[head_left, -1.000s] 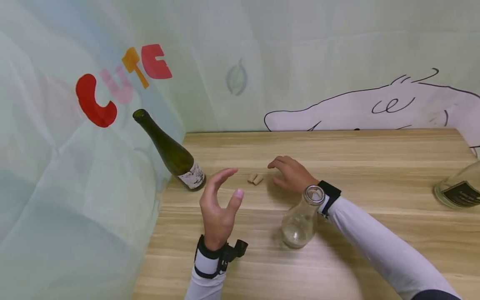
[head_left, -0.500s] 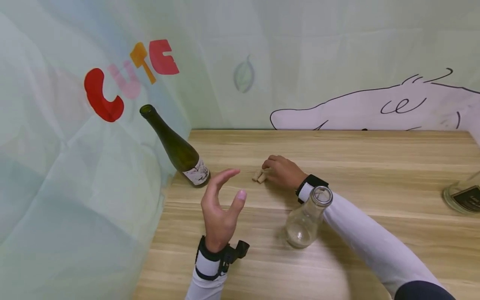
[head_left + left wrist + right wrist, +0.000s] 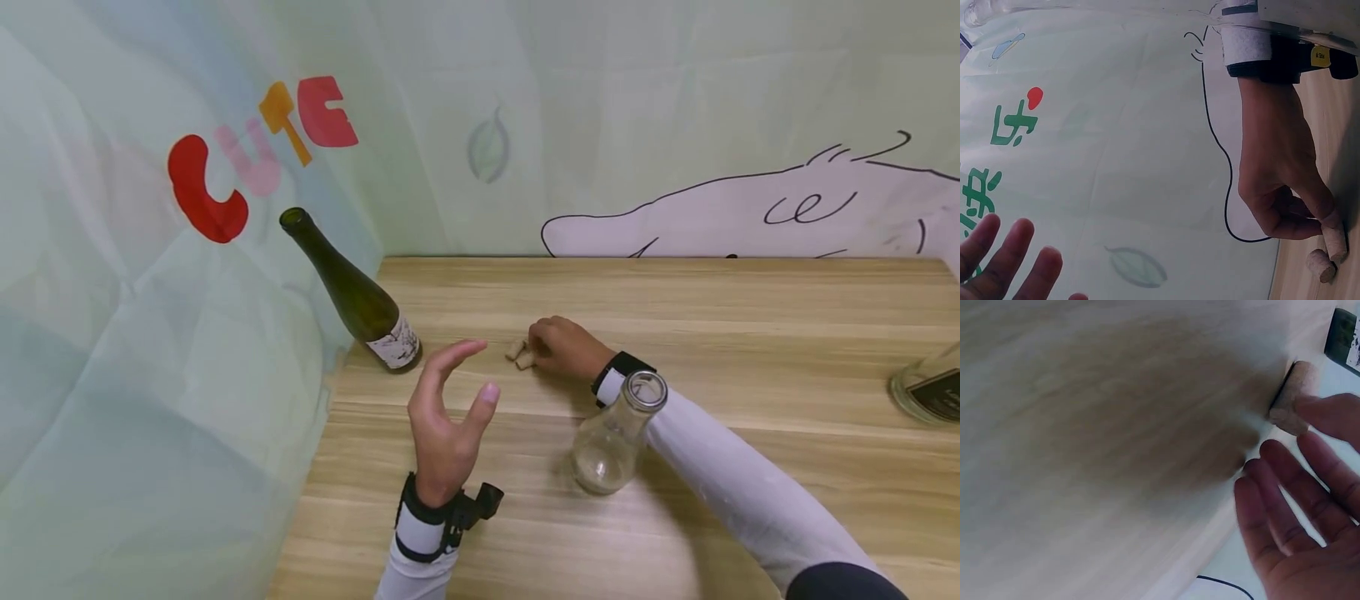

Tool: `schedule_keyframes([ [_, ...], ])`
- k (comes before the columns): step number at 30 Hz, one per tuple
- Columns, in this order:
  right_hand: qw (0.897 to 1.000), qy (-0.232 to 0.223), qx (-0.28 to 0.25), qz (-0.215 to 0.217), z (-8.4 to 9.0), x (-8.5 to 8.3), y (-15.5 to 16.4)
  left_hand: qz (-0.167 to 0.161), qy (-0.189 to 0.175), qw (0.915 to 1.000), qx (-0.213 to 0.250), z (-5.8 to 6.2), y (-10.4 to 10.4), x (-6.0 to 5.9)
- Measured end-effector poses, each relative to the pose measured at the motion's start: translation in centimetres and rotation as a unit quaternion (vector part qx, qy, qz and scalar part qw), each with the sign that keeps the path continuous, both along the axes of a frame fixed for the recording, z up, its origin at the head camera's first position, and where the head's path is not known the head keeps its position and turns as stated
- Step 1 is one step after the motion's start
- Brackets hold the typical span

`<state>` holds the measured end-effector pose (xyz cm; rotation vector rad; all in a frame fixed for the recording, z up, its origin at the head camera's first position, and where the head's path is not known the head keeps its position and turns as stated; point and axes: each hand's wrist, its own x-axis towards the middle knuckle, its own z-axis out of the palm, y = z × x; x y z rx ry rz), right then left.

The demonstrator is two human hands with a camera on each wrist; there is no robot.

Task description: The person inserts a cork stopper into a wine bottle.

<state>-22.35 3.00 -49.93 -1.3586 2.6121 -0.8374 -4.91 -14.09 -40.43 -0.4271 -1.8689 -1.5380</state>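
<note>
Two small wine corks lie side by side on the wooden table. My right hand (image 3: 570, 348) pinches the end of the nearer cork (image 3: 525, 361) between thumb and index finger. In the right wrist view the thumb lies on that cork (image 3: 1291, 400), and the other fingers are spread out below. The second cork (image 3: 1321, 265) lies right beside it, apart from the fingers. My left hand (image 3: 447, 425) hovers above the table with thumb and fingers apart in a C shape, holding nothing. A clear glass bottle (image 3: 606, 454) with a metal-coloured rim stands beside my right forearm.
A green wine bottle (image 3: 348, 296) with a pale label stands at the left, near the cloth wall. Another clear bottle (image 3: 930, 390) with a dark label is cut off at the right edge. Printed cloth (image 3: 637, 108) rises behind the table (image 3: 465, 300).
My right hand has moved left to the corks and taken hold of one, which has turned slightly. The left hand keeps its C shape. The view has shifted slightly.
</note>
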Motion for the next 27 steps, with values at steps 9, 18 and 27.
schedule_keyframes([
  [9, 0.999, -0.024, -0.025, -0.012, 0.5, 0.9, 2.1, -0.006, -0.013, 0.9999, -0.001, -0.4, 0.6, -0.1],
  [18, 0.979, 0.036, -0.194, -0.047, 7.1, 2.2, 6.7, -0.018, -0.018, 0.9996, -0.010, -0.5, 1.1, -0.3],
  [27, 0.932, 0.140, -0.332, -0.025, 18.5, 7.1, 10.2, -0.024, -0.017, 0.9994, -0.016, -0.7, 1.6, -0.7],
])
